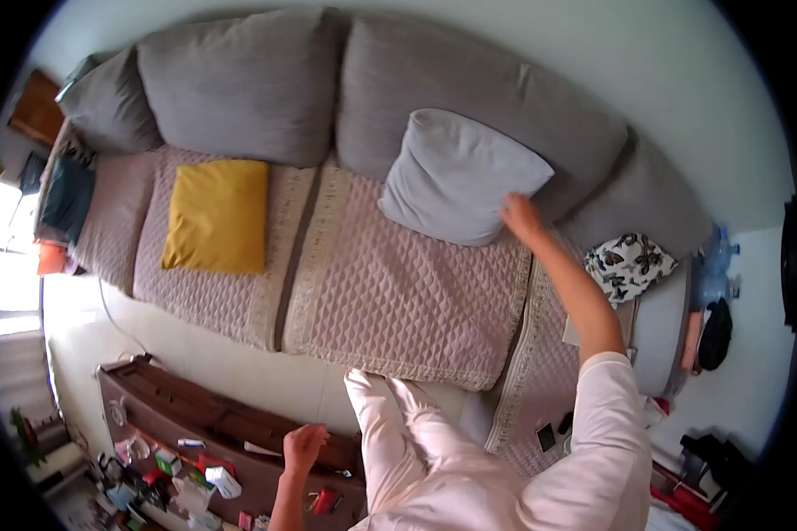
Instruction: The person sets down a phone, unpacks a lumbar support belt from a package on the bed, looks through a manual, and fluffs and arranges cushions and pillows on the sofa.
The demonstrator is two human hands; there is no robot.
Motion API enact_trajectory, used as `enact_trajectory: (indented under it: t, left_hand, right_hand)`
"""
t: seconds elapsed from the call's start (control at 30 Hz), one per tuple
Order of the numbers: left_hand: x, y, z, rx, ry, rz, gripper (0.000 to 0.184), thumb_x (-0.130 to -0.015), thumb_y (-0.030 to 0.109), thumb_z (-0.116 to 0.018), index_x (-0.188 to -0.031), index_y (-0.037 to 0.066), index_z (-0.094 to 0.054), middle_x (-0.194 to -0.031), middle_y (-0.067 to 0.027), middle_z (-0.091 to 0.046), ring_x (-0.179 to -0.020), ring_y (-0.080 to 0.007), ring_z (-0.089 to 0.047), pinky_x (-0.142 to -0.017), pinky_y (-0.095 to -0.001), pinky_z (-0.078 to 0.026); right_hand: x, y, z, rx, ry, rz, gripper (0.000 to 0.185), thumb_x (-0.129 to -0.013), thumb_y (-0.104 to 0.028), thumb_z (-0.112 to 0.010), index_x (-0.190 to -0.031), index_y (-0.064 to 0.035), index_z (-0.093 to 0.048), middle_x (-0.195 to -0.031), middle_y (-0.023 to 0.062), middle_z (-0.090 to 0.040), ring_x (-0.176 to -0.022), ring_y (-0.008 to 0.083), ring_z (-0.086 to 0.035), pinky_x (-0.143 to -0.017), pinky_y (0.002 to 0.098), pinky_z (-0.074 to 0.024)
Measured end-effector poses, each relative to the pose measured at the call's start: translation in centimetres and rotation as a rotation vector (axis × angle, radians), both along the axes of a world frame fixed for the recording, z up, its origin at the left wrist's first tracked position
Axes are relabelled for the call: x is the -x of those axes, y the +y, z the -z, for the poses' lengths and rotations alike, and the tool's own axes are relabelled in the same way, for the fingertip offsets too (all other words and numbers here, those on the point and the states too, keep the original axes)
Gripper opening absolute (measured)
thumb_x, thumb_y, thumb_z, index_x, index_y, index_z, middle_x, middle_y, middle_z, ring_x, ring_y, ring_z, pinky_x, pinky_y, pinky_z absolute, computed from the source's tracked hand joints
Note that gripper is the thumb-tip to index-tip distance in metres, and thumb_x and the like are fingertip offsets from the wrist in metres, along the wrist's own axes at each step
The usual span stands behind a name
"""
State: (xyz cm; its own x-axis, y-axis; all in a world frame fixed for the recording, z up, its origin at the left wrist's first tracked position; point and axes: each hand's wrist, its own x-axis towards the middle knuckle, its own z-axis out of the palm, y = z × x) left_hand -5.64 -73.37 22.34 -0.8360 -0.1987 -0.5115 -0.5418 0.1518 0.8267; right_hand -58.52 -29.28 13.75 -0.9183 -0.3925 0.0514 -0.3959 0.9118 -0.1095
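Observation:
A light grey pillow leans against the large grey back cushions of the sofa. My right hand is at the pillow's lower right edge, its fingers closed on that edge. My left hand hangs low over the brown table, fingers curled; whether anything is inside them is hidden. On the left seat lies a yellow pillow, flat on the pink quilted cover.
A butterfly-print pillow rests at the sofa's right end, with a phone lower on the seat. The brown table holds boxes and small items. Water bottles stand at the far right.

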Motion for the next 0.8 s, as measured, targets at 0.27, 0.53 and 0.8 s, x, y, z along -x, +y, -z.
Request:
enact_trajectory:
  t: [0.27, 0.53, 0.8]
  left_hand:
    - [8.7, -1.8, 7.6, 0.154, -0.037, 0.290, 0.011, -0.079, 0.006, -0.056, -0.087, 0.002, -0.062, -0.070, -0.0065, -0.064, -0.063, -0.0122, -0.062, -0.058, -0.0247, -0.049]
    - [21.0, -5.2, 10.7, 0.112, 0.116, 0.165, 0.012, -0.084, 0.003, -0.051, -0.087, -0.002, -0.061, -0.074, -0.0084, -0.063, -0.072, -0.0135, -0.061, -0.064, -0.0256, -0.047]
    - [34.4, -1.4, 9.1, 0.498, 0.555, 0.330, 0.034, -0.082, 0.003, -0.055, -0.115, 0.003, -0.051, -0.114, -0.0122, -0.053, -0.104, -0.0231, -0.051, -0.087, -0.0319, -0.042]
  right_hand:
    - [10.5, 2.2, -0.3, -0.339, 0.134, 0.396, 0.052, -0.072, -0.033, -0.065, -0.113, -0.0056, -0.048, -0.108, 0.0133, -0.054, -0.100, 0.0292, -0.052, -0.079, 0.0408, -0.0442]
    - [-15.3, -5.0, -2.0, 0.242, -0.184, 0.117, 0.007, -0.078, -0.011, -0.052, -0.079, -0.0079, -0.059, -0.071, 0.0085, -0.057, -0.065, 0.0214, -0.056, -0.055, 0.0358, -0.0449]
    - [-31.1, -4.0, -0.9, 0.316, -0.282, 0.354, 0.052, -0.072, -0.015, -0.064, -0.120, -0.0075, -0.047, -0.121, 0.0141, -0.046, -0.109, 0.0316, -0.044, -0.089, 0.0395, -0.0379]
